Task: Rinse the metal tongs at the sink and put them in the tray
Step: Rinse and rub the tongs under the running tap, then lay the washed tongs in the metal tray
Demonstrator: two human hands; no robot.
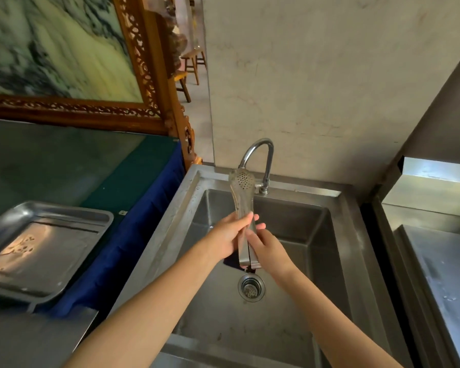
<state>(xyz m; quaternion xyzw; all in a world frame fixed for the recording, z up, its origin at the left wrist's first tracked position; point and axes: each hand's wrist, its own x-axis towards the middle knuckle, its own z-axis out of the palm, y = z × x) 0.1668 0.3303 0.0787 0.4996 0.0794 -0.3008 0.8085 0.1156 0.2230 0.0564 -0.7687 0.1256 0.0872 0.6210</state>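
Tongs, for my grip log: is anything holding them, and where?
Left hand and right hand both grip the metal tongs on the handle, below the perforated head.

1. We can read no text, label, brand, number or sign anywhere in this view.
2. The tray has pale marks on its floor, which we cannot make out as lettering.
3. A small pale tag by the blue cloth is too small for us to read.
4. On the metal tongs we find no legible stamp.

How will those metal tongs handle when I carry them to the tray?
Probably stiff: the tongs are metal. Likely slippery: the steel looks smooth and shiny. The left hand and right hand hold both halves together, so they may spring open when released.
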